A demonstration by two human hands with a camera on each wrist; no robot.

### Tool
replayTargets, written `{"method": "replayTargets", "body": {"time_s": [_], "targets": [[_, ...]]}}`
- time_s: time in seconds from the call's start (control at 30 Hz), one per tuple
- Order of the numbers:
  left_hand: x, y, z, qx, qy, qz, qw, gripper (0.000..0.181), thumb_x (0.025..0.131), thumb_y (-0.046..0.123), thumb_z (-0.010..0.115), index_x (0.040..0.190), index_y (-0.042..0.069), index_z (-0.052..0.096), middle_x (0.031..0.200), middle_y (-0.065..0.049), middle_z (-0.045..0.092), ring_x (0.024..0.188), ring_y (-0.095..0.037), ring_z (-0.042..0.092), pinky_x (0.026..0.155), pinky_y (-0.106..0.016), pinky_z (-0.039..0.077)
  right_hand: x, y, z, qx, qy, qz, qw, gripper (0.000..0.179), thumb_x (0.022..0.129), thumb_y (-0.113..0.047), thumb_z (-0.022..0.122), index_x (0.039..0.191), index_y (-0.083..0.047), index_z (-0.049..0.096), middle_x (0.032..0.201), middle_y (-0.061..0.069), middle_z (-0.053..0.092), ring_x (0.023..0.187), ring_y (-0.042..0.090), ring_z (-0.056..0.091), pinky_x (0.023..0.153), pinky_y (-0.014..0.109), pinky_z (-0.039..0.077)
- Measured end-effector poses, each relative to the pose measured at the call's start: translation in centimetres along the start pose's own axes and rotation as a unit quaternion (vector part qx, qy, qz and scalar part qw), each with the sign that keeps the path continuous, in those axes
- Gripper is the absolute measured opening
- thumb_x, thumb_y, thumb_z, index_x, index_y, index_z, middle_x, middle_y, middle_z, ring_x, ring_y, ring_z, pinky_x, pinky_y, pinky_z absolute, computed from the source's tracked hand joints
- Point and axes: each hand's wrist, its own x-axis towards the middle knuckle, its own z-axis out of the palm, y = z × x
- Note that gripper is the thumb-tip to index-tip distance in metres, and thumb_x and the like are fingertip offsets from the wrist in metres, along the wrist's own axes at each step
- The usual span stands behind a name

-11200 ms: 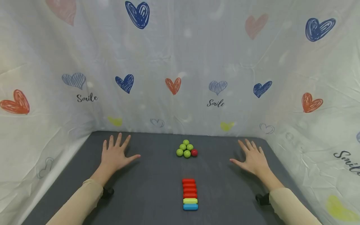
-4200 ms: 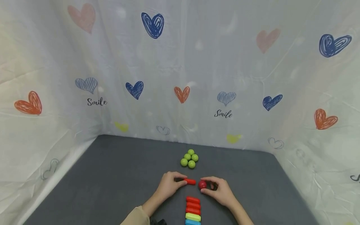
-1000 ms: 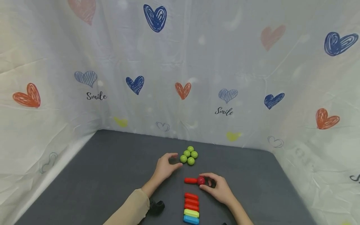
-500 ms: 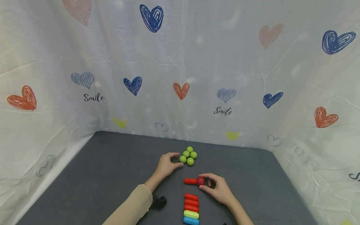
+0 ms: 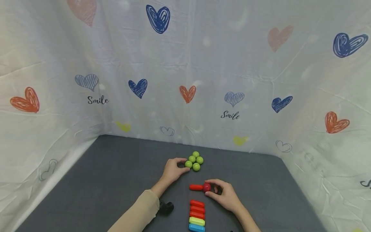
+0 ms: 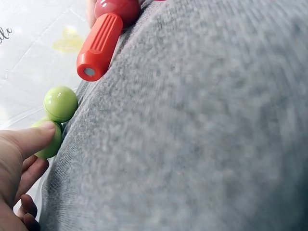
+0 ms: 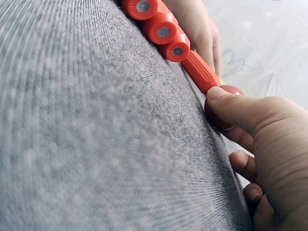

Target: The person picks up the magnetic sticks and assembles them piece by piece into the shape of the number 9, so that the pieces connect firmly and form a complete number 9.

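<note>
My left hand [image 5: 172, 169] pinches the front-left green ball [image 5: 188, 164] between thumb and fingers; the left wrist view shows the thumb lying across that ball [image 6: 53, 144]. Several other green balls [image 5: 196, 167] sit close against it on the dark cloth. Nearer to me, my right hand [image 5: 226, 196] holds a red ball [image 5: 206, 187] between thumb and fingers. A red magnetic rod [image 5: 195, 187] points left from the red ball, its end right at the ball. A grey metal disc shows in the rod's free end [image 6: 89, 71]. No hand touches the rod.
Three red rods [image 5: 197, 208], a yellow-green rod [image 5: 197, 221] and a blue rod [image 5: 196, 227] lie side by side in a column in front of me. A white curtain [image 5: 185, 64] printed with hearts encloses the dark grey tabletop [image 5: 116, 180].
The red ball left the green group earlier and now meets a red rod taken from the column. Over the last second my left hand moved slightly right and its fingers closed on a green ball.
</note>
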Motion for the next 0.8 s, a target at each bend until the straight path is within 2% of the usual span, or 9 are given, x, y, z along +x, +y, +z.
{"method": "replayTargets", "body": {"time_s": [0.33,0.5,0.63,0.8], "targets": [[-0.24,0.05,0.46,0.015,0.003,0.0,0.9999,0.043,0.086,0.025,0.091,0.123,0.007,0.08,0.122,-0.011,0.077,0.119,-0.036,0.067,0.108,-0.055,0.046,-0.27,0.0,0.11,0.004,0.001,0.012,0.9999,0.04,0.087,-0.03,0.09,0.124,-0.02,0.078,0.076,-0.008,0.056,0.068,0.004,0.05,0.062,0.022,0.04],[-0.56,-0.5,0.42,0.005,0.005,-0.006,1.0,0.041,0.085,0.023,0.091,0.122,0.006,0.08,0.121,-0.012,0.077,0.12,-0.036,0.068,0.111,-0.057,0.044,-0.4,-0.08,0.39,0.004,-0.009,0.012,0.9999,0.04,0.088,-0.03,0.09,0.124,-0.019,0.077,0.077,-0.007,0.056,0.068,0.004,0.051,0.062,0.021,0.041],[-0.57,-0.52,0.01,-0.008,0.009,-0.006,0.9999,0.041,0.086,0.023,0.091,0.121,0.006,0.08,0.121,-0.012,0.077,0.119,-0.037,0.067,0.108,-0.057,0.046,-0.19,-0.09,0.38,0.008,-0.006,0.004,0.9999,0.039,0.089,-0.031,0.089,0.124,-0.019,0.077,0.077,-0.007,0.056,0.069,0.004,0.05,0.062,0.021,0.04],[-0.66,-0.4,-0.43,-0.023,-0.004,-0.002,0.9997,0.041,0.087,0.023,0.091,0.122,0.005,0.079,0.121,-0.013,0.077,0.121,-0.037,0.068,0.107,-0.056,0.049,-0.06,-0.04,0.14,0.009,0.002,0.006,0.9999,0.039,0.087,-0.03,0.09,0.123,-0.019,0.078,0.077,-0.006,0.056,0.068,0.004,0.05,0.061,0.021,0.04]]}}
